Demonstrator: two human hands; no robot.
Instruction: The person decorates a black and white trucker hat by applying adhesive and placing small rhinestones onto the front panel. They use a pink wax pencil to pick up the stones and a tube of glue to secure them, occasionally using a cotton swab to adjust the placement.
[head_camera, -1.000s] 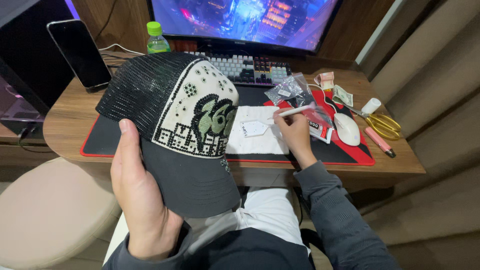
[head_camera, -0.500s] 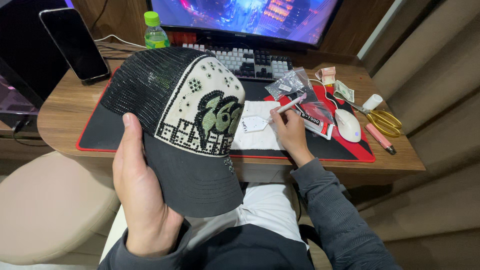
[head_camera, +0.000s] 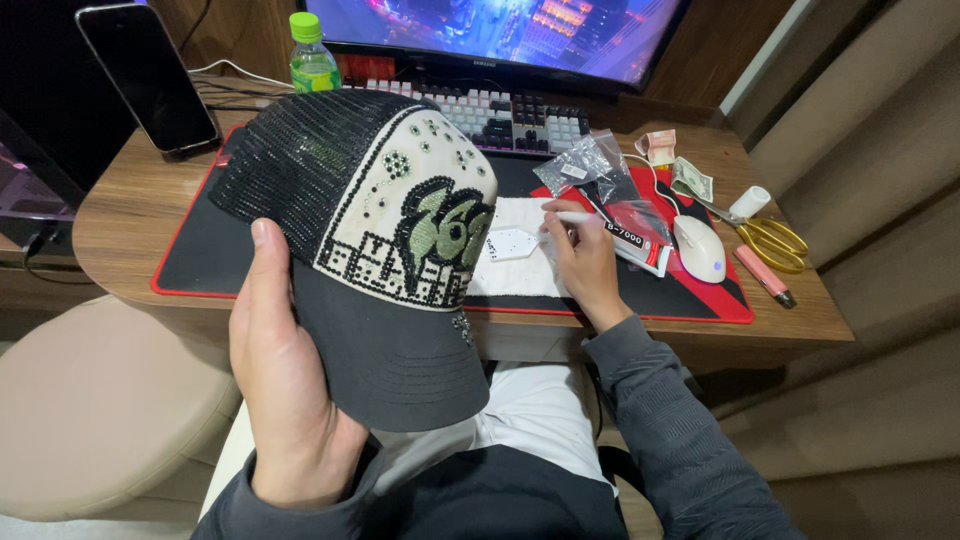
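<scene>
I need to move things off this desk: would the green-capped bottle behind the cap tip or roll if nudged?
The green-capped bottle stands upright and looks narrow, so a nudge would likely tip it. Its round body would probably roll once down. It looks like plastic, so probably not fragile; how full it is cannot be told.

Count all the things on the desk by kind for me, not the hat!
Phone: 1
Bottle: 1
Keyboard: 1
Mouse: 1
Scissors: 1
Small plastic bags: 2
Glue tube: 1
Total: 8
</scene>
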